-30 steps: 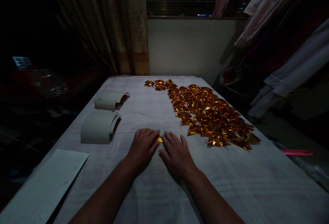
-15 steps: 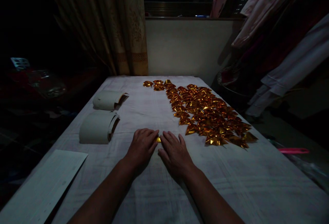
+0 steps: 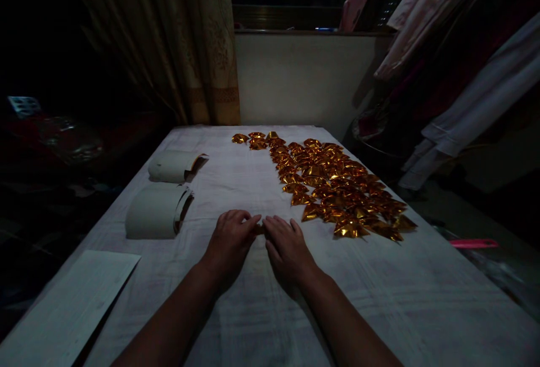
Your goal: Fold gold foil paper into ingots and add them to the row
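Note:
Over the middle of the cloth-covered table (image 3: 270, 305), my left hand (image 3: 230, 239) and my right hand (image 3: 289, 248) are almost touching at the fingertips. A small piece of gold foil paper (image 3: 260, 229) is pinched between them, mostly covered by the fingers and looking dull brown-gold. Both hands have curled fingers closed on it, the thumbs on the near side. Just beyond my right hand, many folded gold foil ingots (image 3: 337, 181) lie in a dense cluster that runs to the table's far side.
Two curved stacks of grey card or paper (image 3: 151, 218) rest at the left, one behind the other. A flat pale sheet (image 3: 80, 299) lies at the near left corner. Hanging clothes (image 3: 481, 103) crowd the right side, and a curtain (image 3: 202, 46) hangs behind the table.
The foil between my hands shows less of its bright yellow than before. My right thumb has shifted slightly forward against it. The whole view has moved a little.

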The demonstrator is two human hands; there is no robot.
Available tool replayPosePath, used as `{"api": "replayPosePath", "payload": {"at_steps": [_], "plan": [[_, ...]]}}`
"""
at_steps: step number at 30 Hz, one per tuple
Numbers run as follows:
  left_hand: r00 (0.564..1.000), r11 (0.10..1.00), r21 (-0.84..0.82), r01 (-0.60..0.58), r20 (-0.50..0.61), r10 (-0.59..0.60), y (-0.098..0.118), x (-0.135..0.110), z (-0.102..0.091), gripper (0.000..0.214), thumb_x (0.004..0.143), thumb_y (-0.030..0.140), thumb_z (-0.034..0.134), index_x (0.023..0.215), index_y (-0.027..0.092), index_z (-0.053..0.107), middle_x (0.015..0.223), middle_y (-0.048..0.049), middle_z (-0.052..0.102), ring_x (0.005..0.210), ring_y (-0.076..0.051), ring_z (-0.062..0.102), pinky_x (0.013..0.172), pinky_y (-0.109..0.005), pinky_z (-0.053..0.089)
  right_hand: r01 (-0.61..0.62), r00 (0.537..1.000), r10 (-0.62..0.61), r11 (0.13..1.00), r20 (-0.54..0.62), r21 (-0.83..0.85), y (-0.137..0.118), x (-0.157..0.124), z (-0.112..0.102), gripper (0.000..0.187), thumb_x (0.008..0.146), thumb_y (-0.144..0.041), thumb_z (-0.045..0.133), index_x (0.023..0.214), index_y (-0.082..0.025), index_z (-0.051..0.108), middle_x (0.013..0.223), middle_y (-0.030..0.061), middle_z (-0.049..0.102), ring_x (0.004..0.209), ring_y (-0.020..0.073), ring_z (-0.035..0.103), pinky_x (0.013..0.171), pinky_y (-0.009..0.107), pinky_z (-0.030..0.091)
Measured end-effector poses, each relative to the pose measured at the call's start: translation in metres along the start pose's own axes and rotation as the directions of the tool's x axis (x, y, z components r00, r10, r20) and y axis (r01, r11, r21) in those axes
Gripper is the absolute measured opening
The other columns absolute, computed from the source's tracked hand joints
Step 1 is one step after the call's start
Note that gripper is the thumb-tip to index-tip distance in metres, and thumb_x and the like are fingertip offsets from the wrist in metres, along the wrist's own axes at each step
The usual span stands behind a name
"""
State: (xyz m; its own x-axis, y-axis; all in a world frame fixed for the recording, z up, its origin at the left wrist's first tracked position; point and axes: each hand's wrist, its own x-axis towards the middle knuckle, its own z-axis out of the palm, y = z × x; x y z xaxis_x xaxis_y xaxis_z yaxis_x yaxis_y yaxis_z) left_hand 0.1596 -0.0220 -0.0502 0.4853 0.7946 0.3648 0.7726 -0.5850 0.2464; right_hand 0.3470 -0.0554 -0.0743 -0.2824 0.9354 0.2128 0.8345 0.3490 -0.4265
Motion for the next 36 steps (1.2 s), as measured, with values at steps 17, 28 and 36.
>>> {"api": "replayPosePath", "payload": {"at_steps": [17, 28, 36], "plan": [[0.979, 0.978, -0.039, -0.206, 0.0, 0.206, 0.021, -0.003, -0.029, 0.013, 0.091, 0.015, 0.059, 0.083, 0.022, 0.066, 0.086, -0.0035, 0.068, 0.086, -0.02, 0.06, 0.09, -0.037, 0.047, 0.033, 0.991, -0.02, 0.995, -0.134, 0.092, 0.017, 0.009, -0.006, 0.057, 0.082, -0.005, 0.055, 0.133, -0.03, 0.062, 0.141, 0.006, 0.06, 0.127, 0.0216, 0.055, 0.109, 0.043, 0.041], [0.993, 0.884, -0.46, -0.085, 0.036, 0.114, -0.011, -0.027, -0.028, 0.017, 0.1, 0.027, 0.05, 0.096, 0.024, 0.066, 0.099, -0.0039, 0.071, 0.094, -0.017, 0.064, 0.089, -0.033, 0.05, 0.225, 0.969, -0.221, 0.974, -0.107, 0.031, 0.008, 0.009, -0.005, 0.032, 0.093, -0.023, 0.061, 0.123, -0.031, 0.069, 0.14, 0.0099, 0.061, 0.124, 0.024, 0.058, 0.101, 0.044, 0.046], [0.999, 0.84, -0.542, 0.018, 0.04, 0.005, -0.015, -0.031, -0.029, 0.018, 0.099, 0.03, 0.051, 0.09, 0.022, 0.064, 0.095, -0.0037, 0.07, 0.09, -0.017, 0.064, 0.085, -0.032, 0.052, 0.328, 0.944, -0.325, 0.943, -0.048, 0.063, 0.003, 0.002, -0.005, 0.056, 0.081, -0.02, 0.064, 0.137, -0.024, 0.059, 0.146, 0.0135, 0.054, 0.135, 0.0271, 0.047, 0.11, 0.048, 0.038]]}}
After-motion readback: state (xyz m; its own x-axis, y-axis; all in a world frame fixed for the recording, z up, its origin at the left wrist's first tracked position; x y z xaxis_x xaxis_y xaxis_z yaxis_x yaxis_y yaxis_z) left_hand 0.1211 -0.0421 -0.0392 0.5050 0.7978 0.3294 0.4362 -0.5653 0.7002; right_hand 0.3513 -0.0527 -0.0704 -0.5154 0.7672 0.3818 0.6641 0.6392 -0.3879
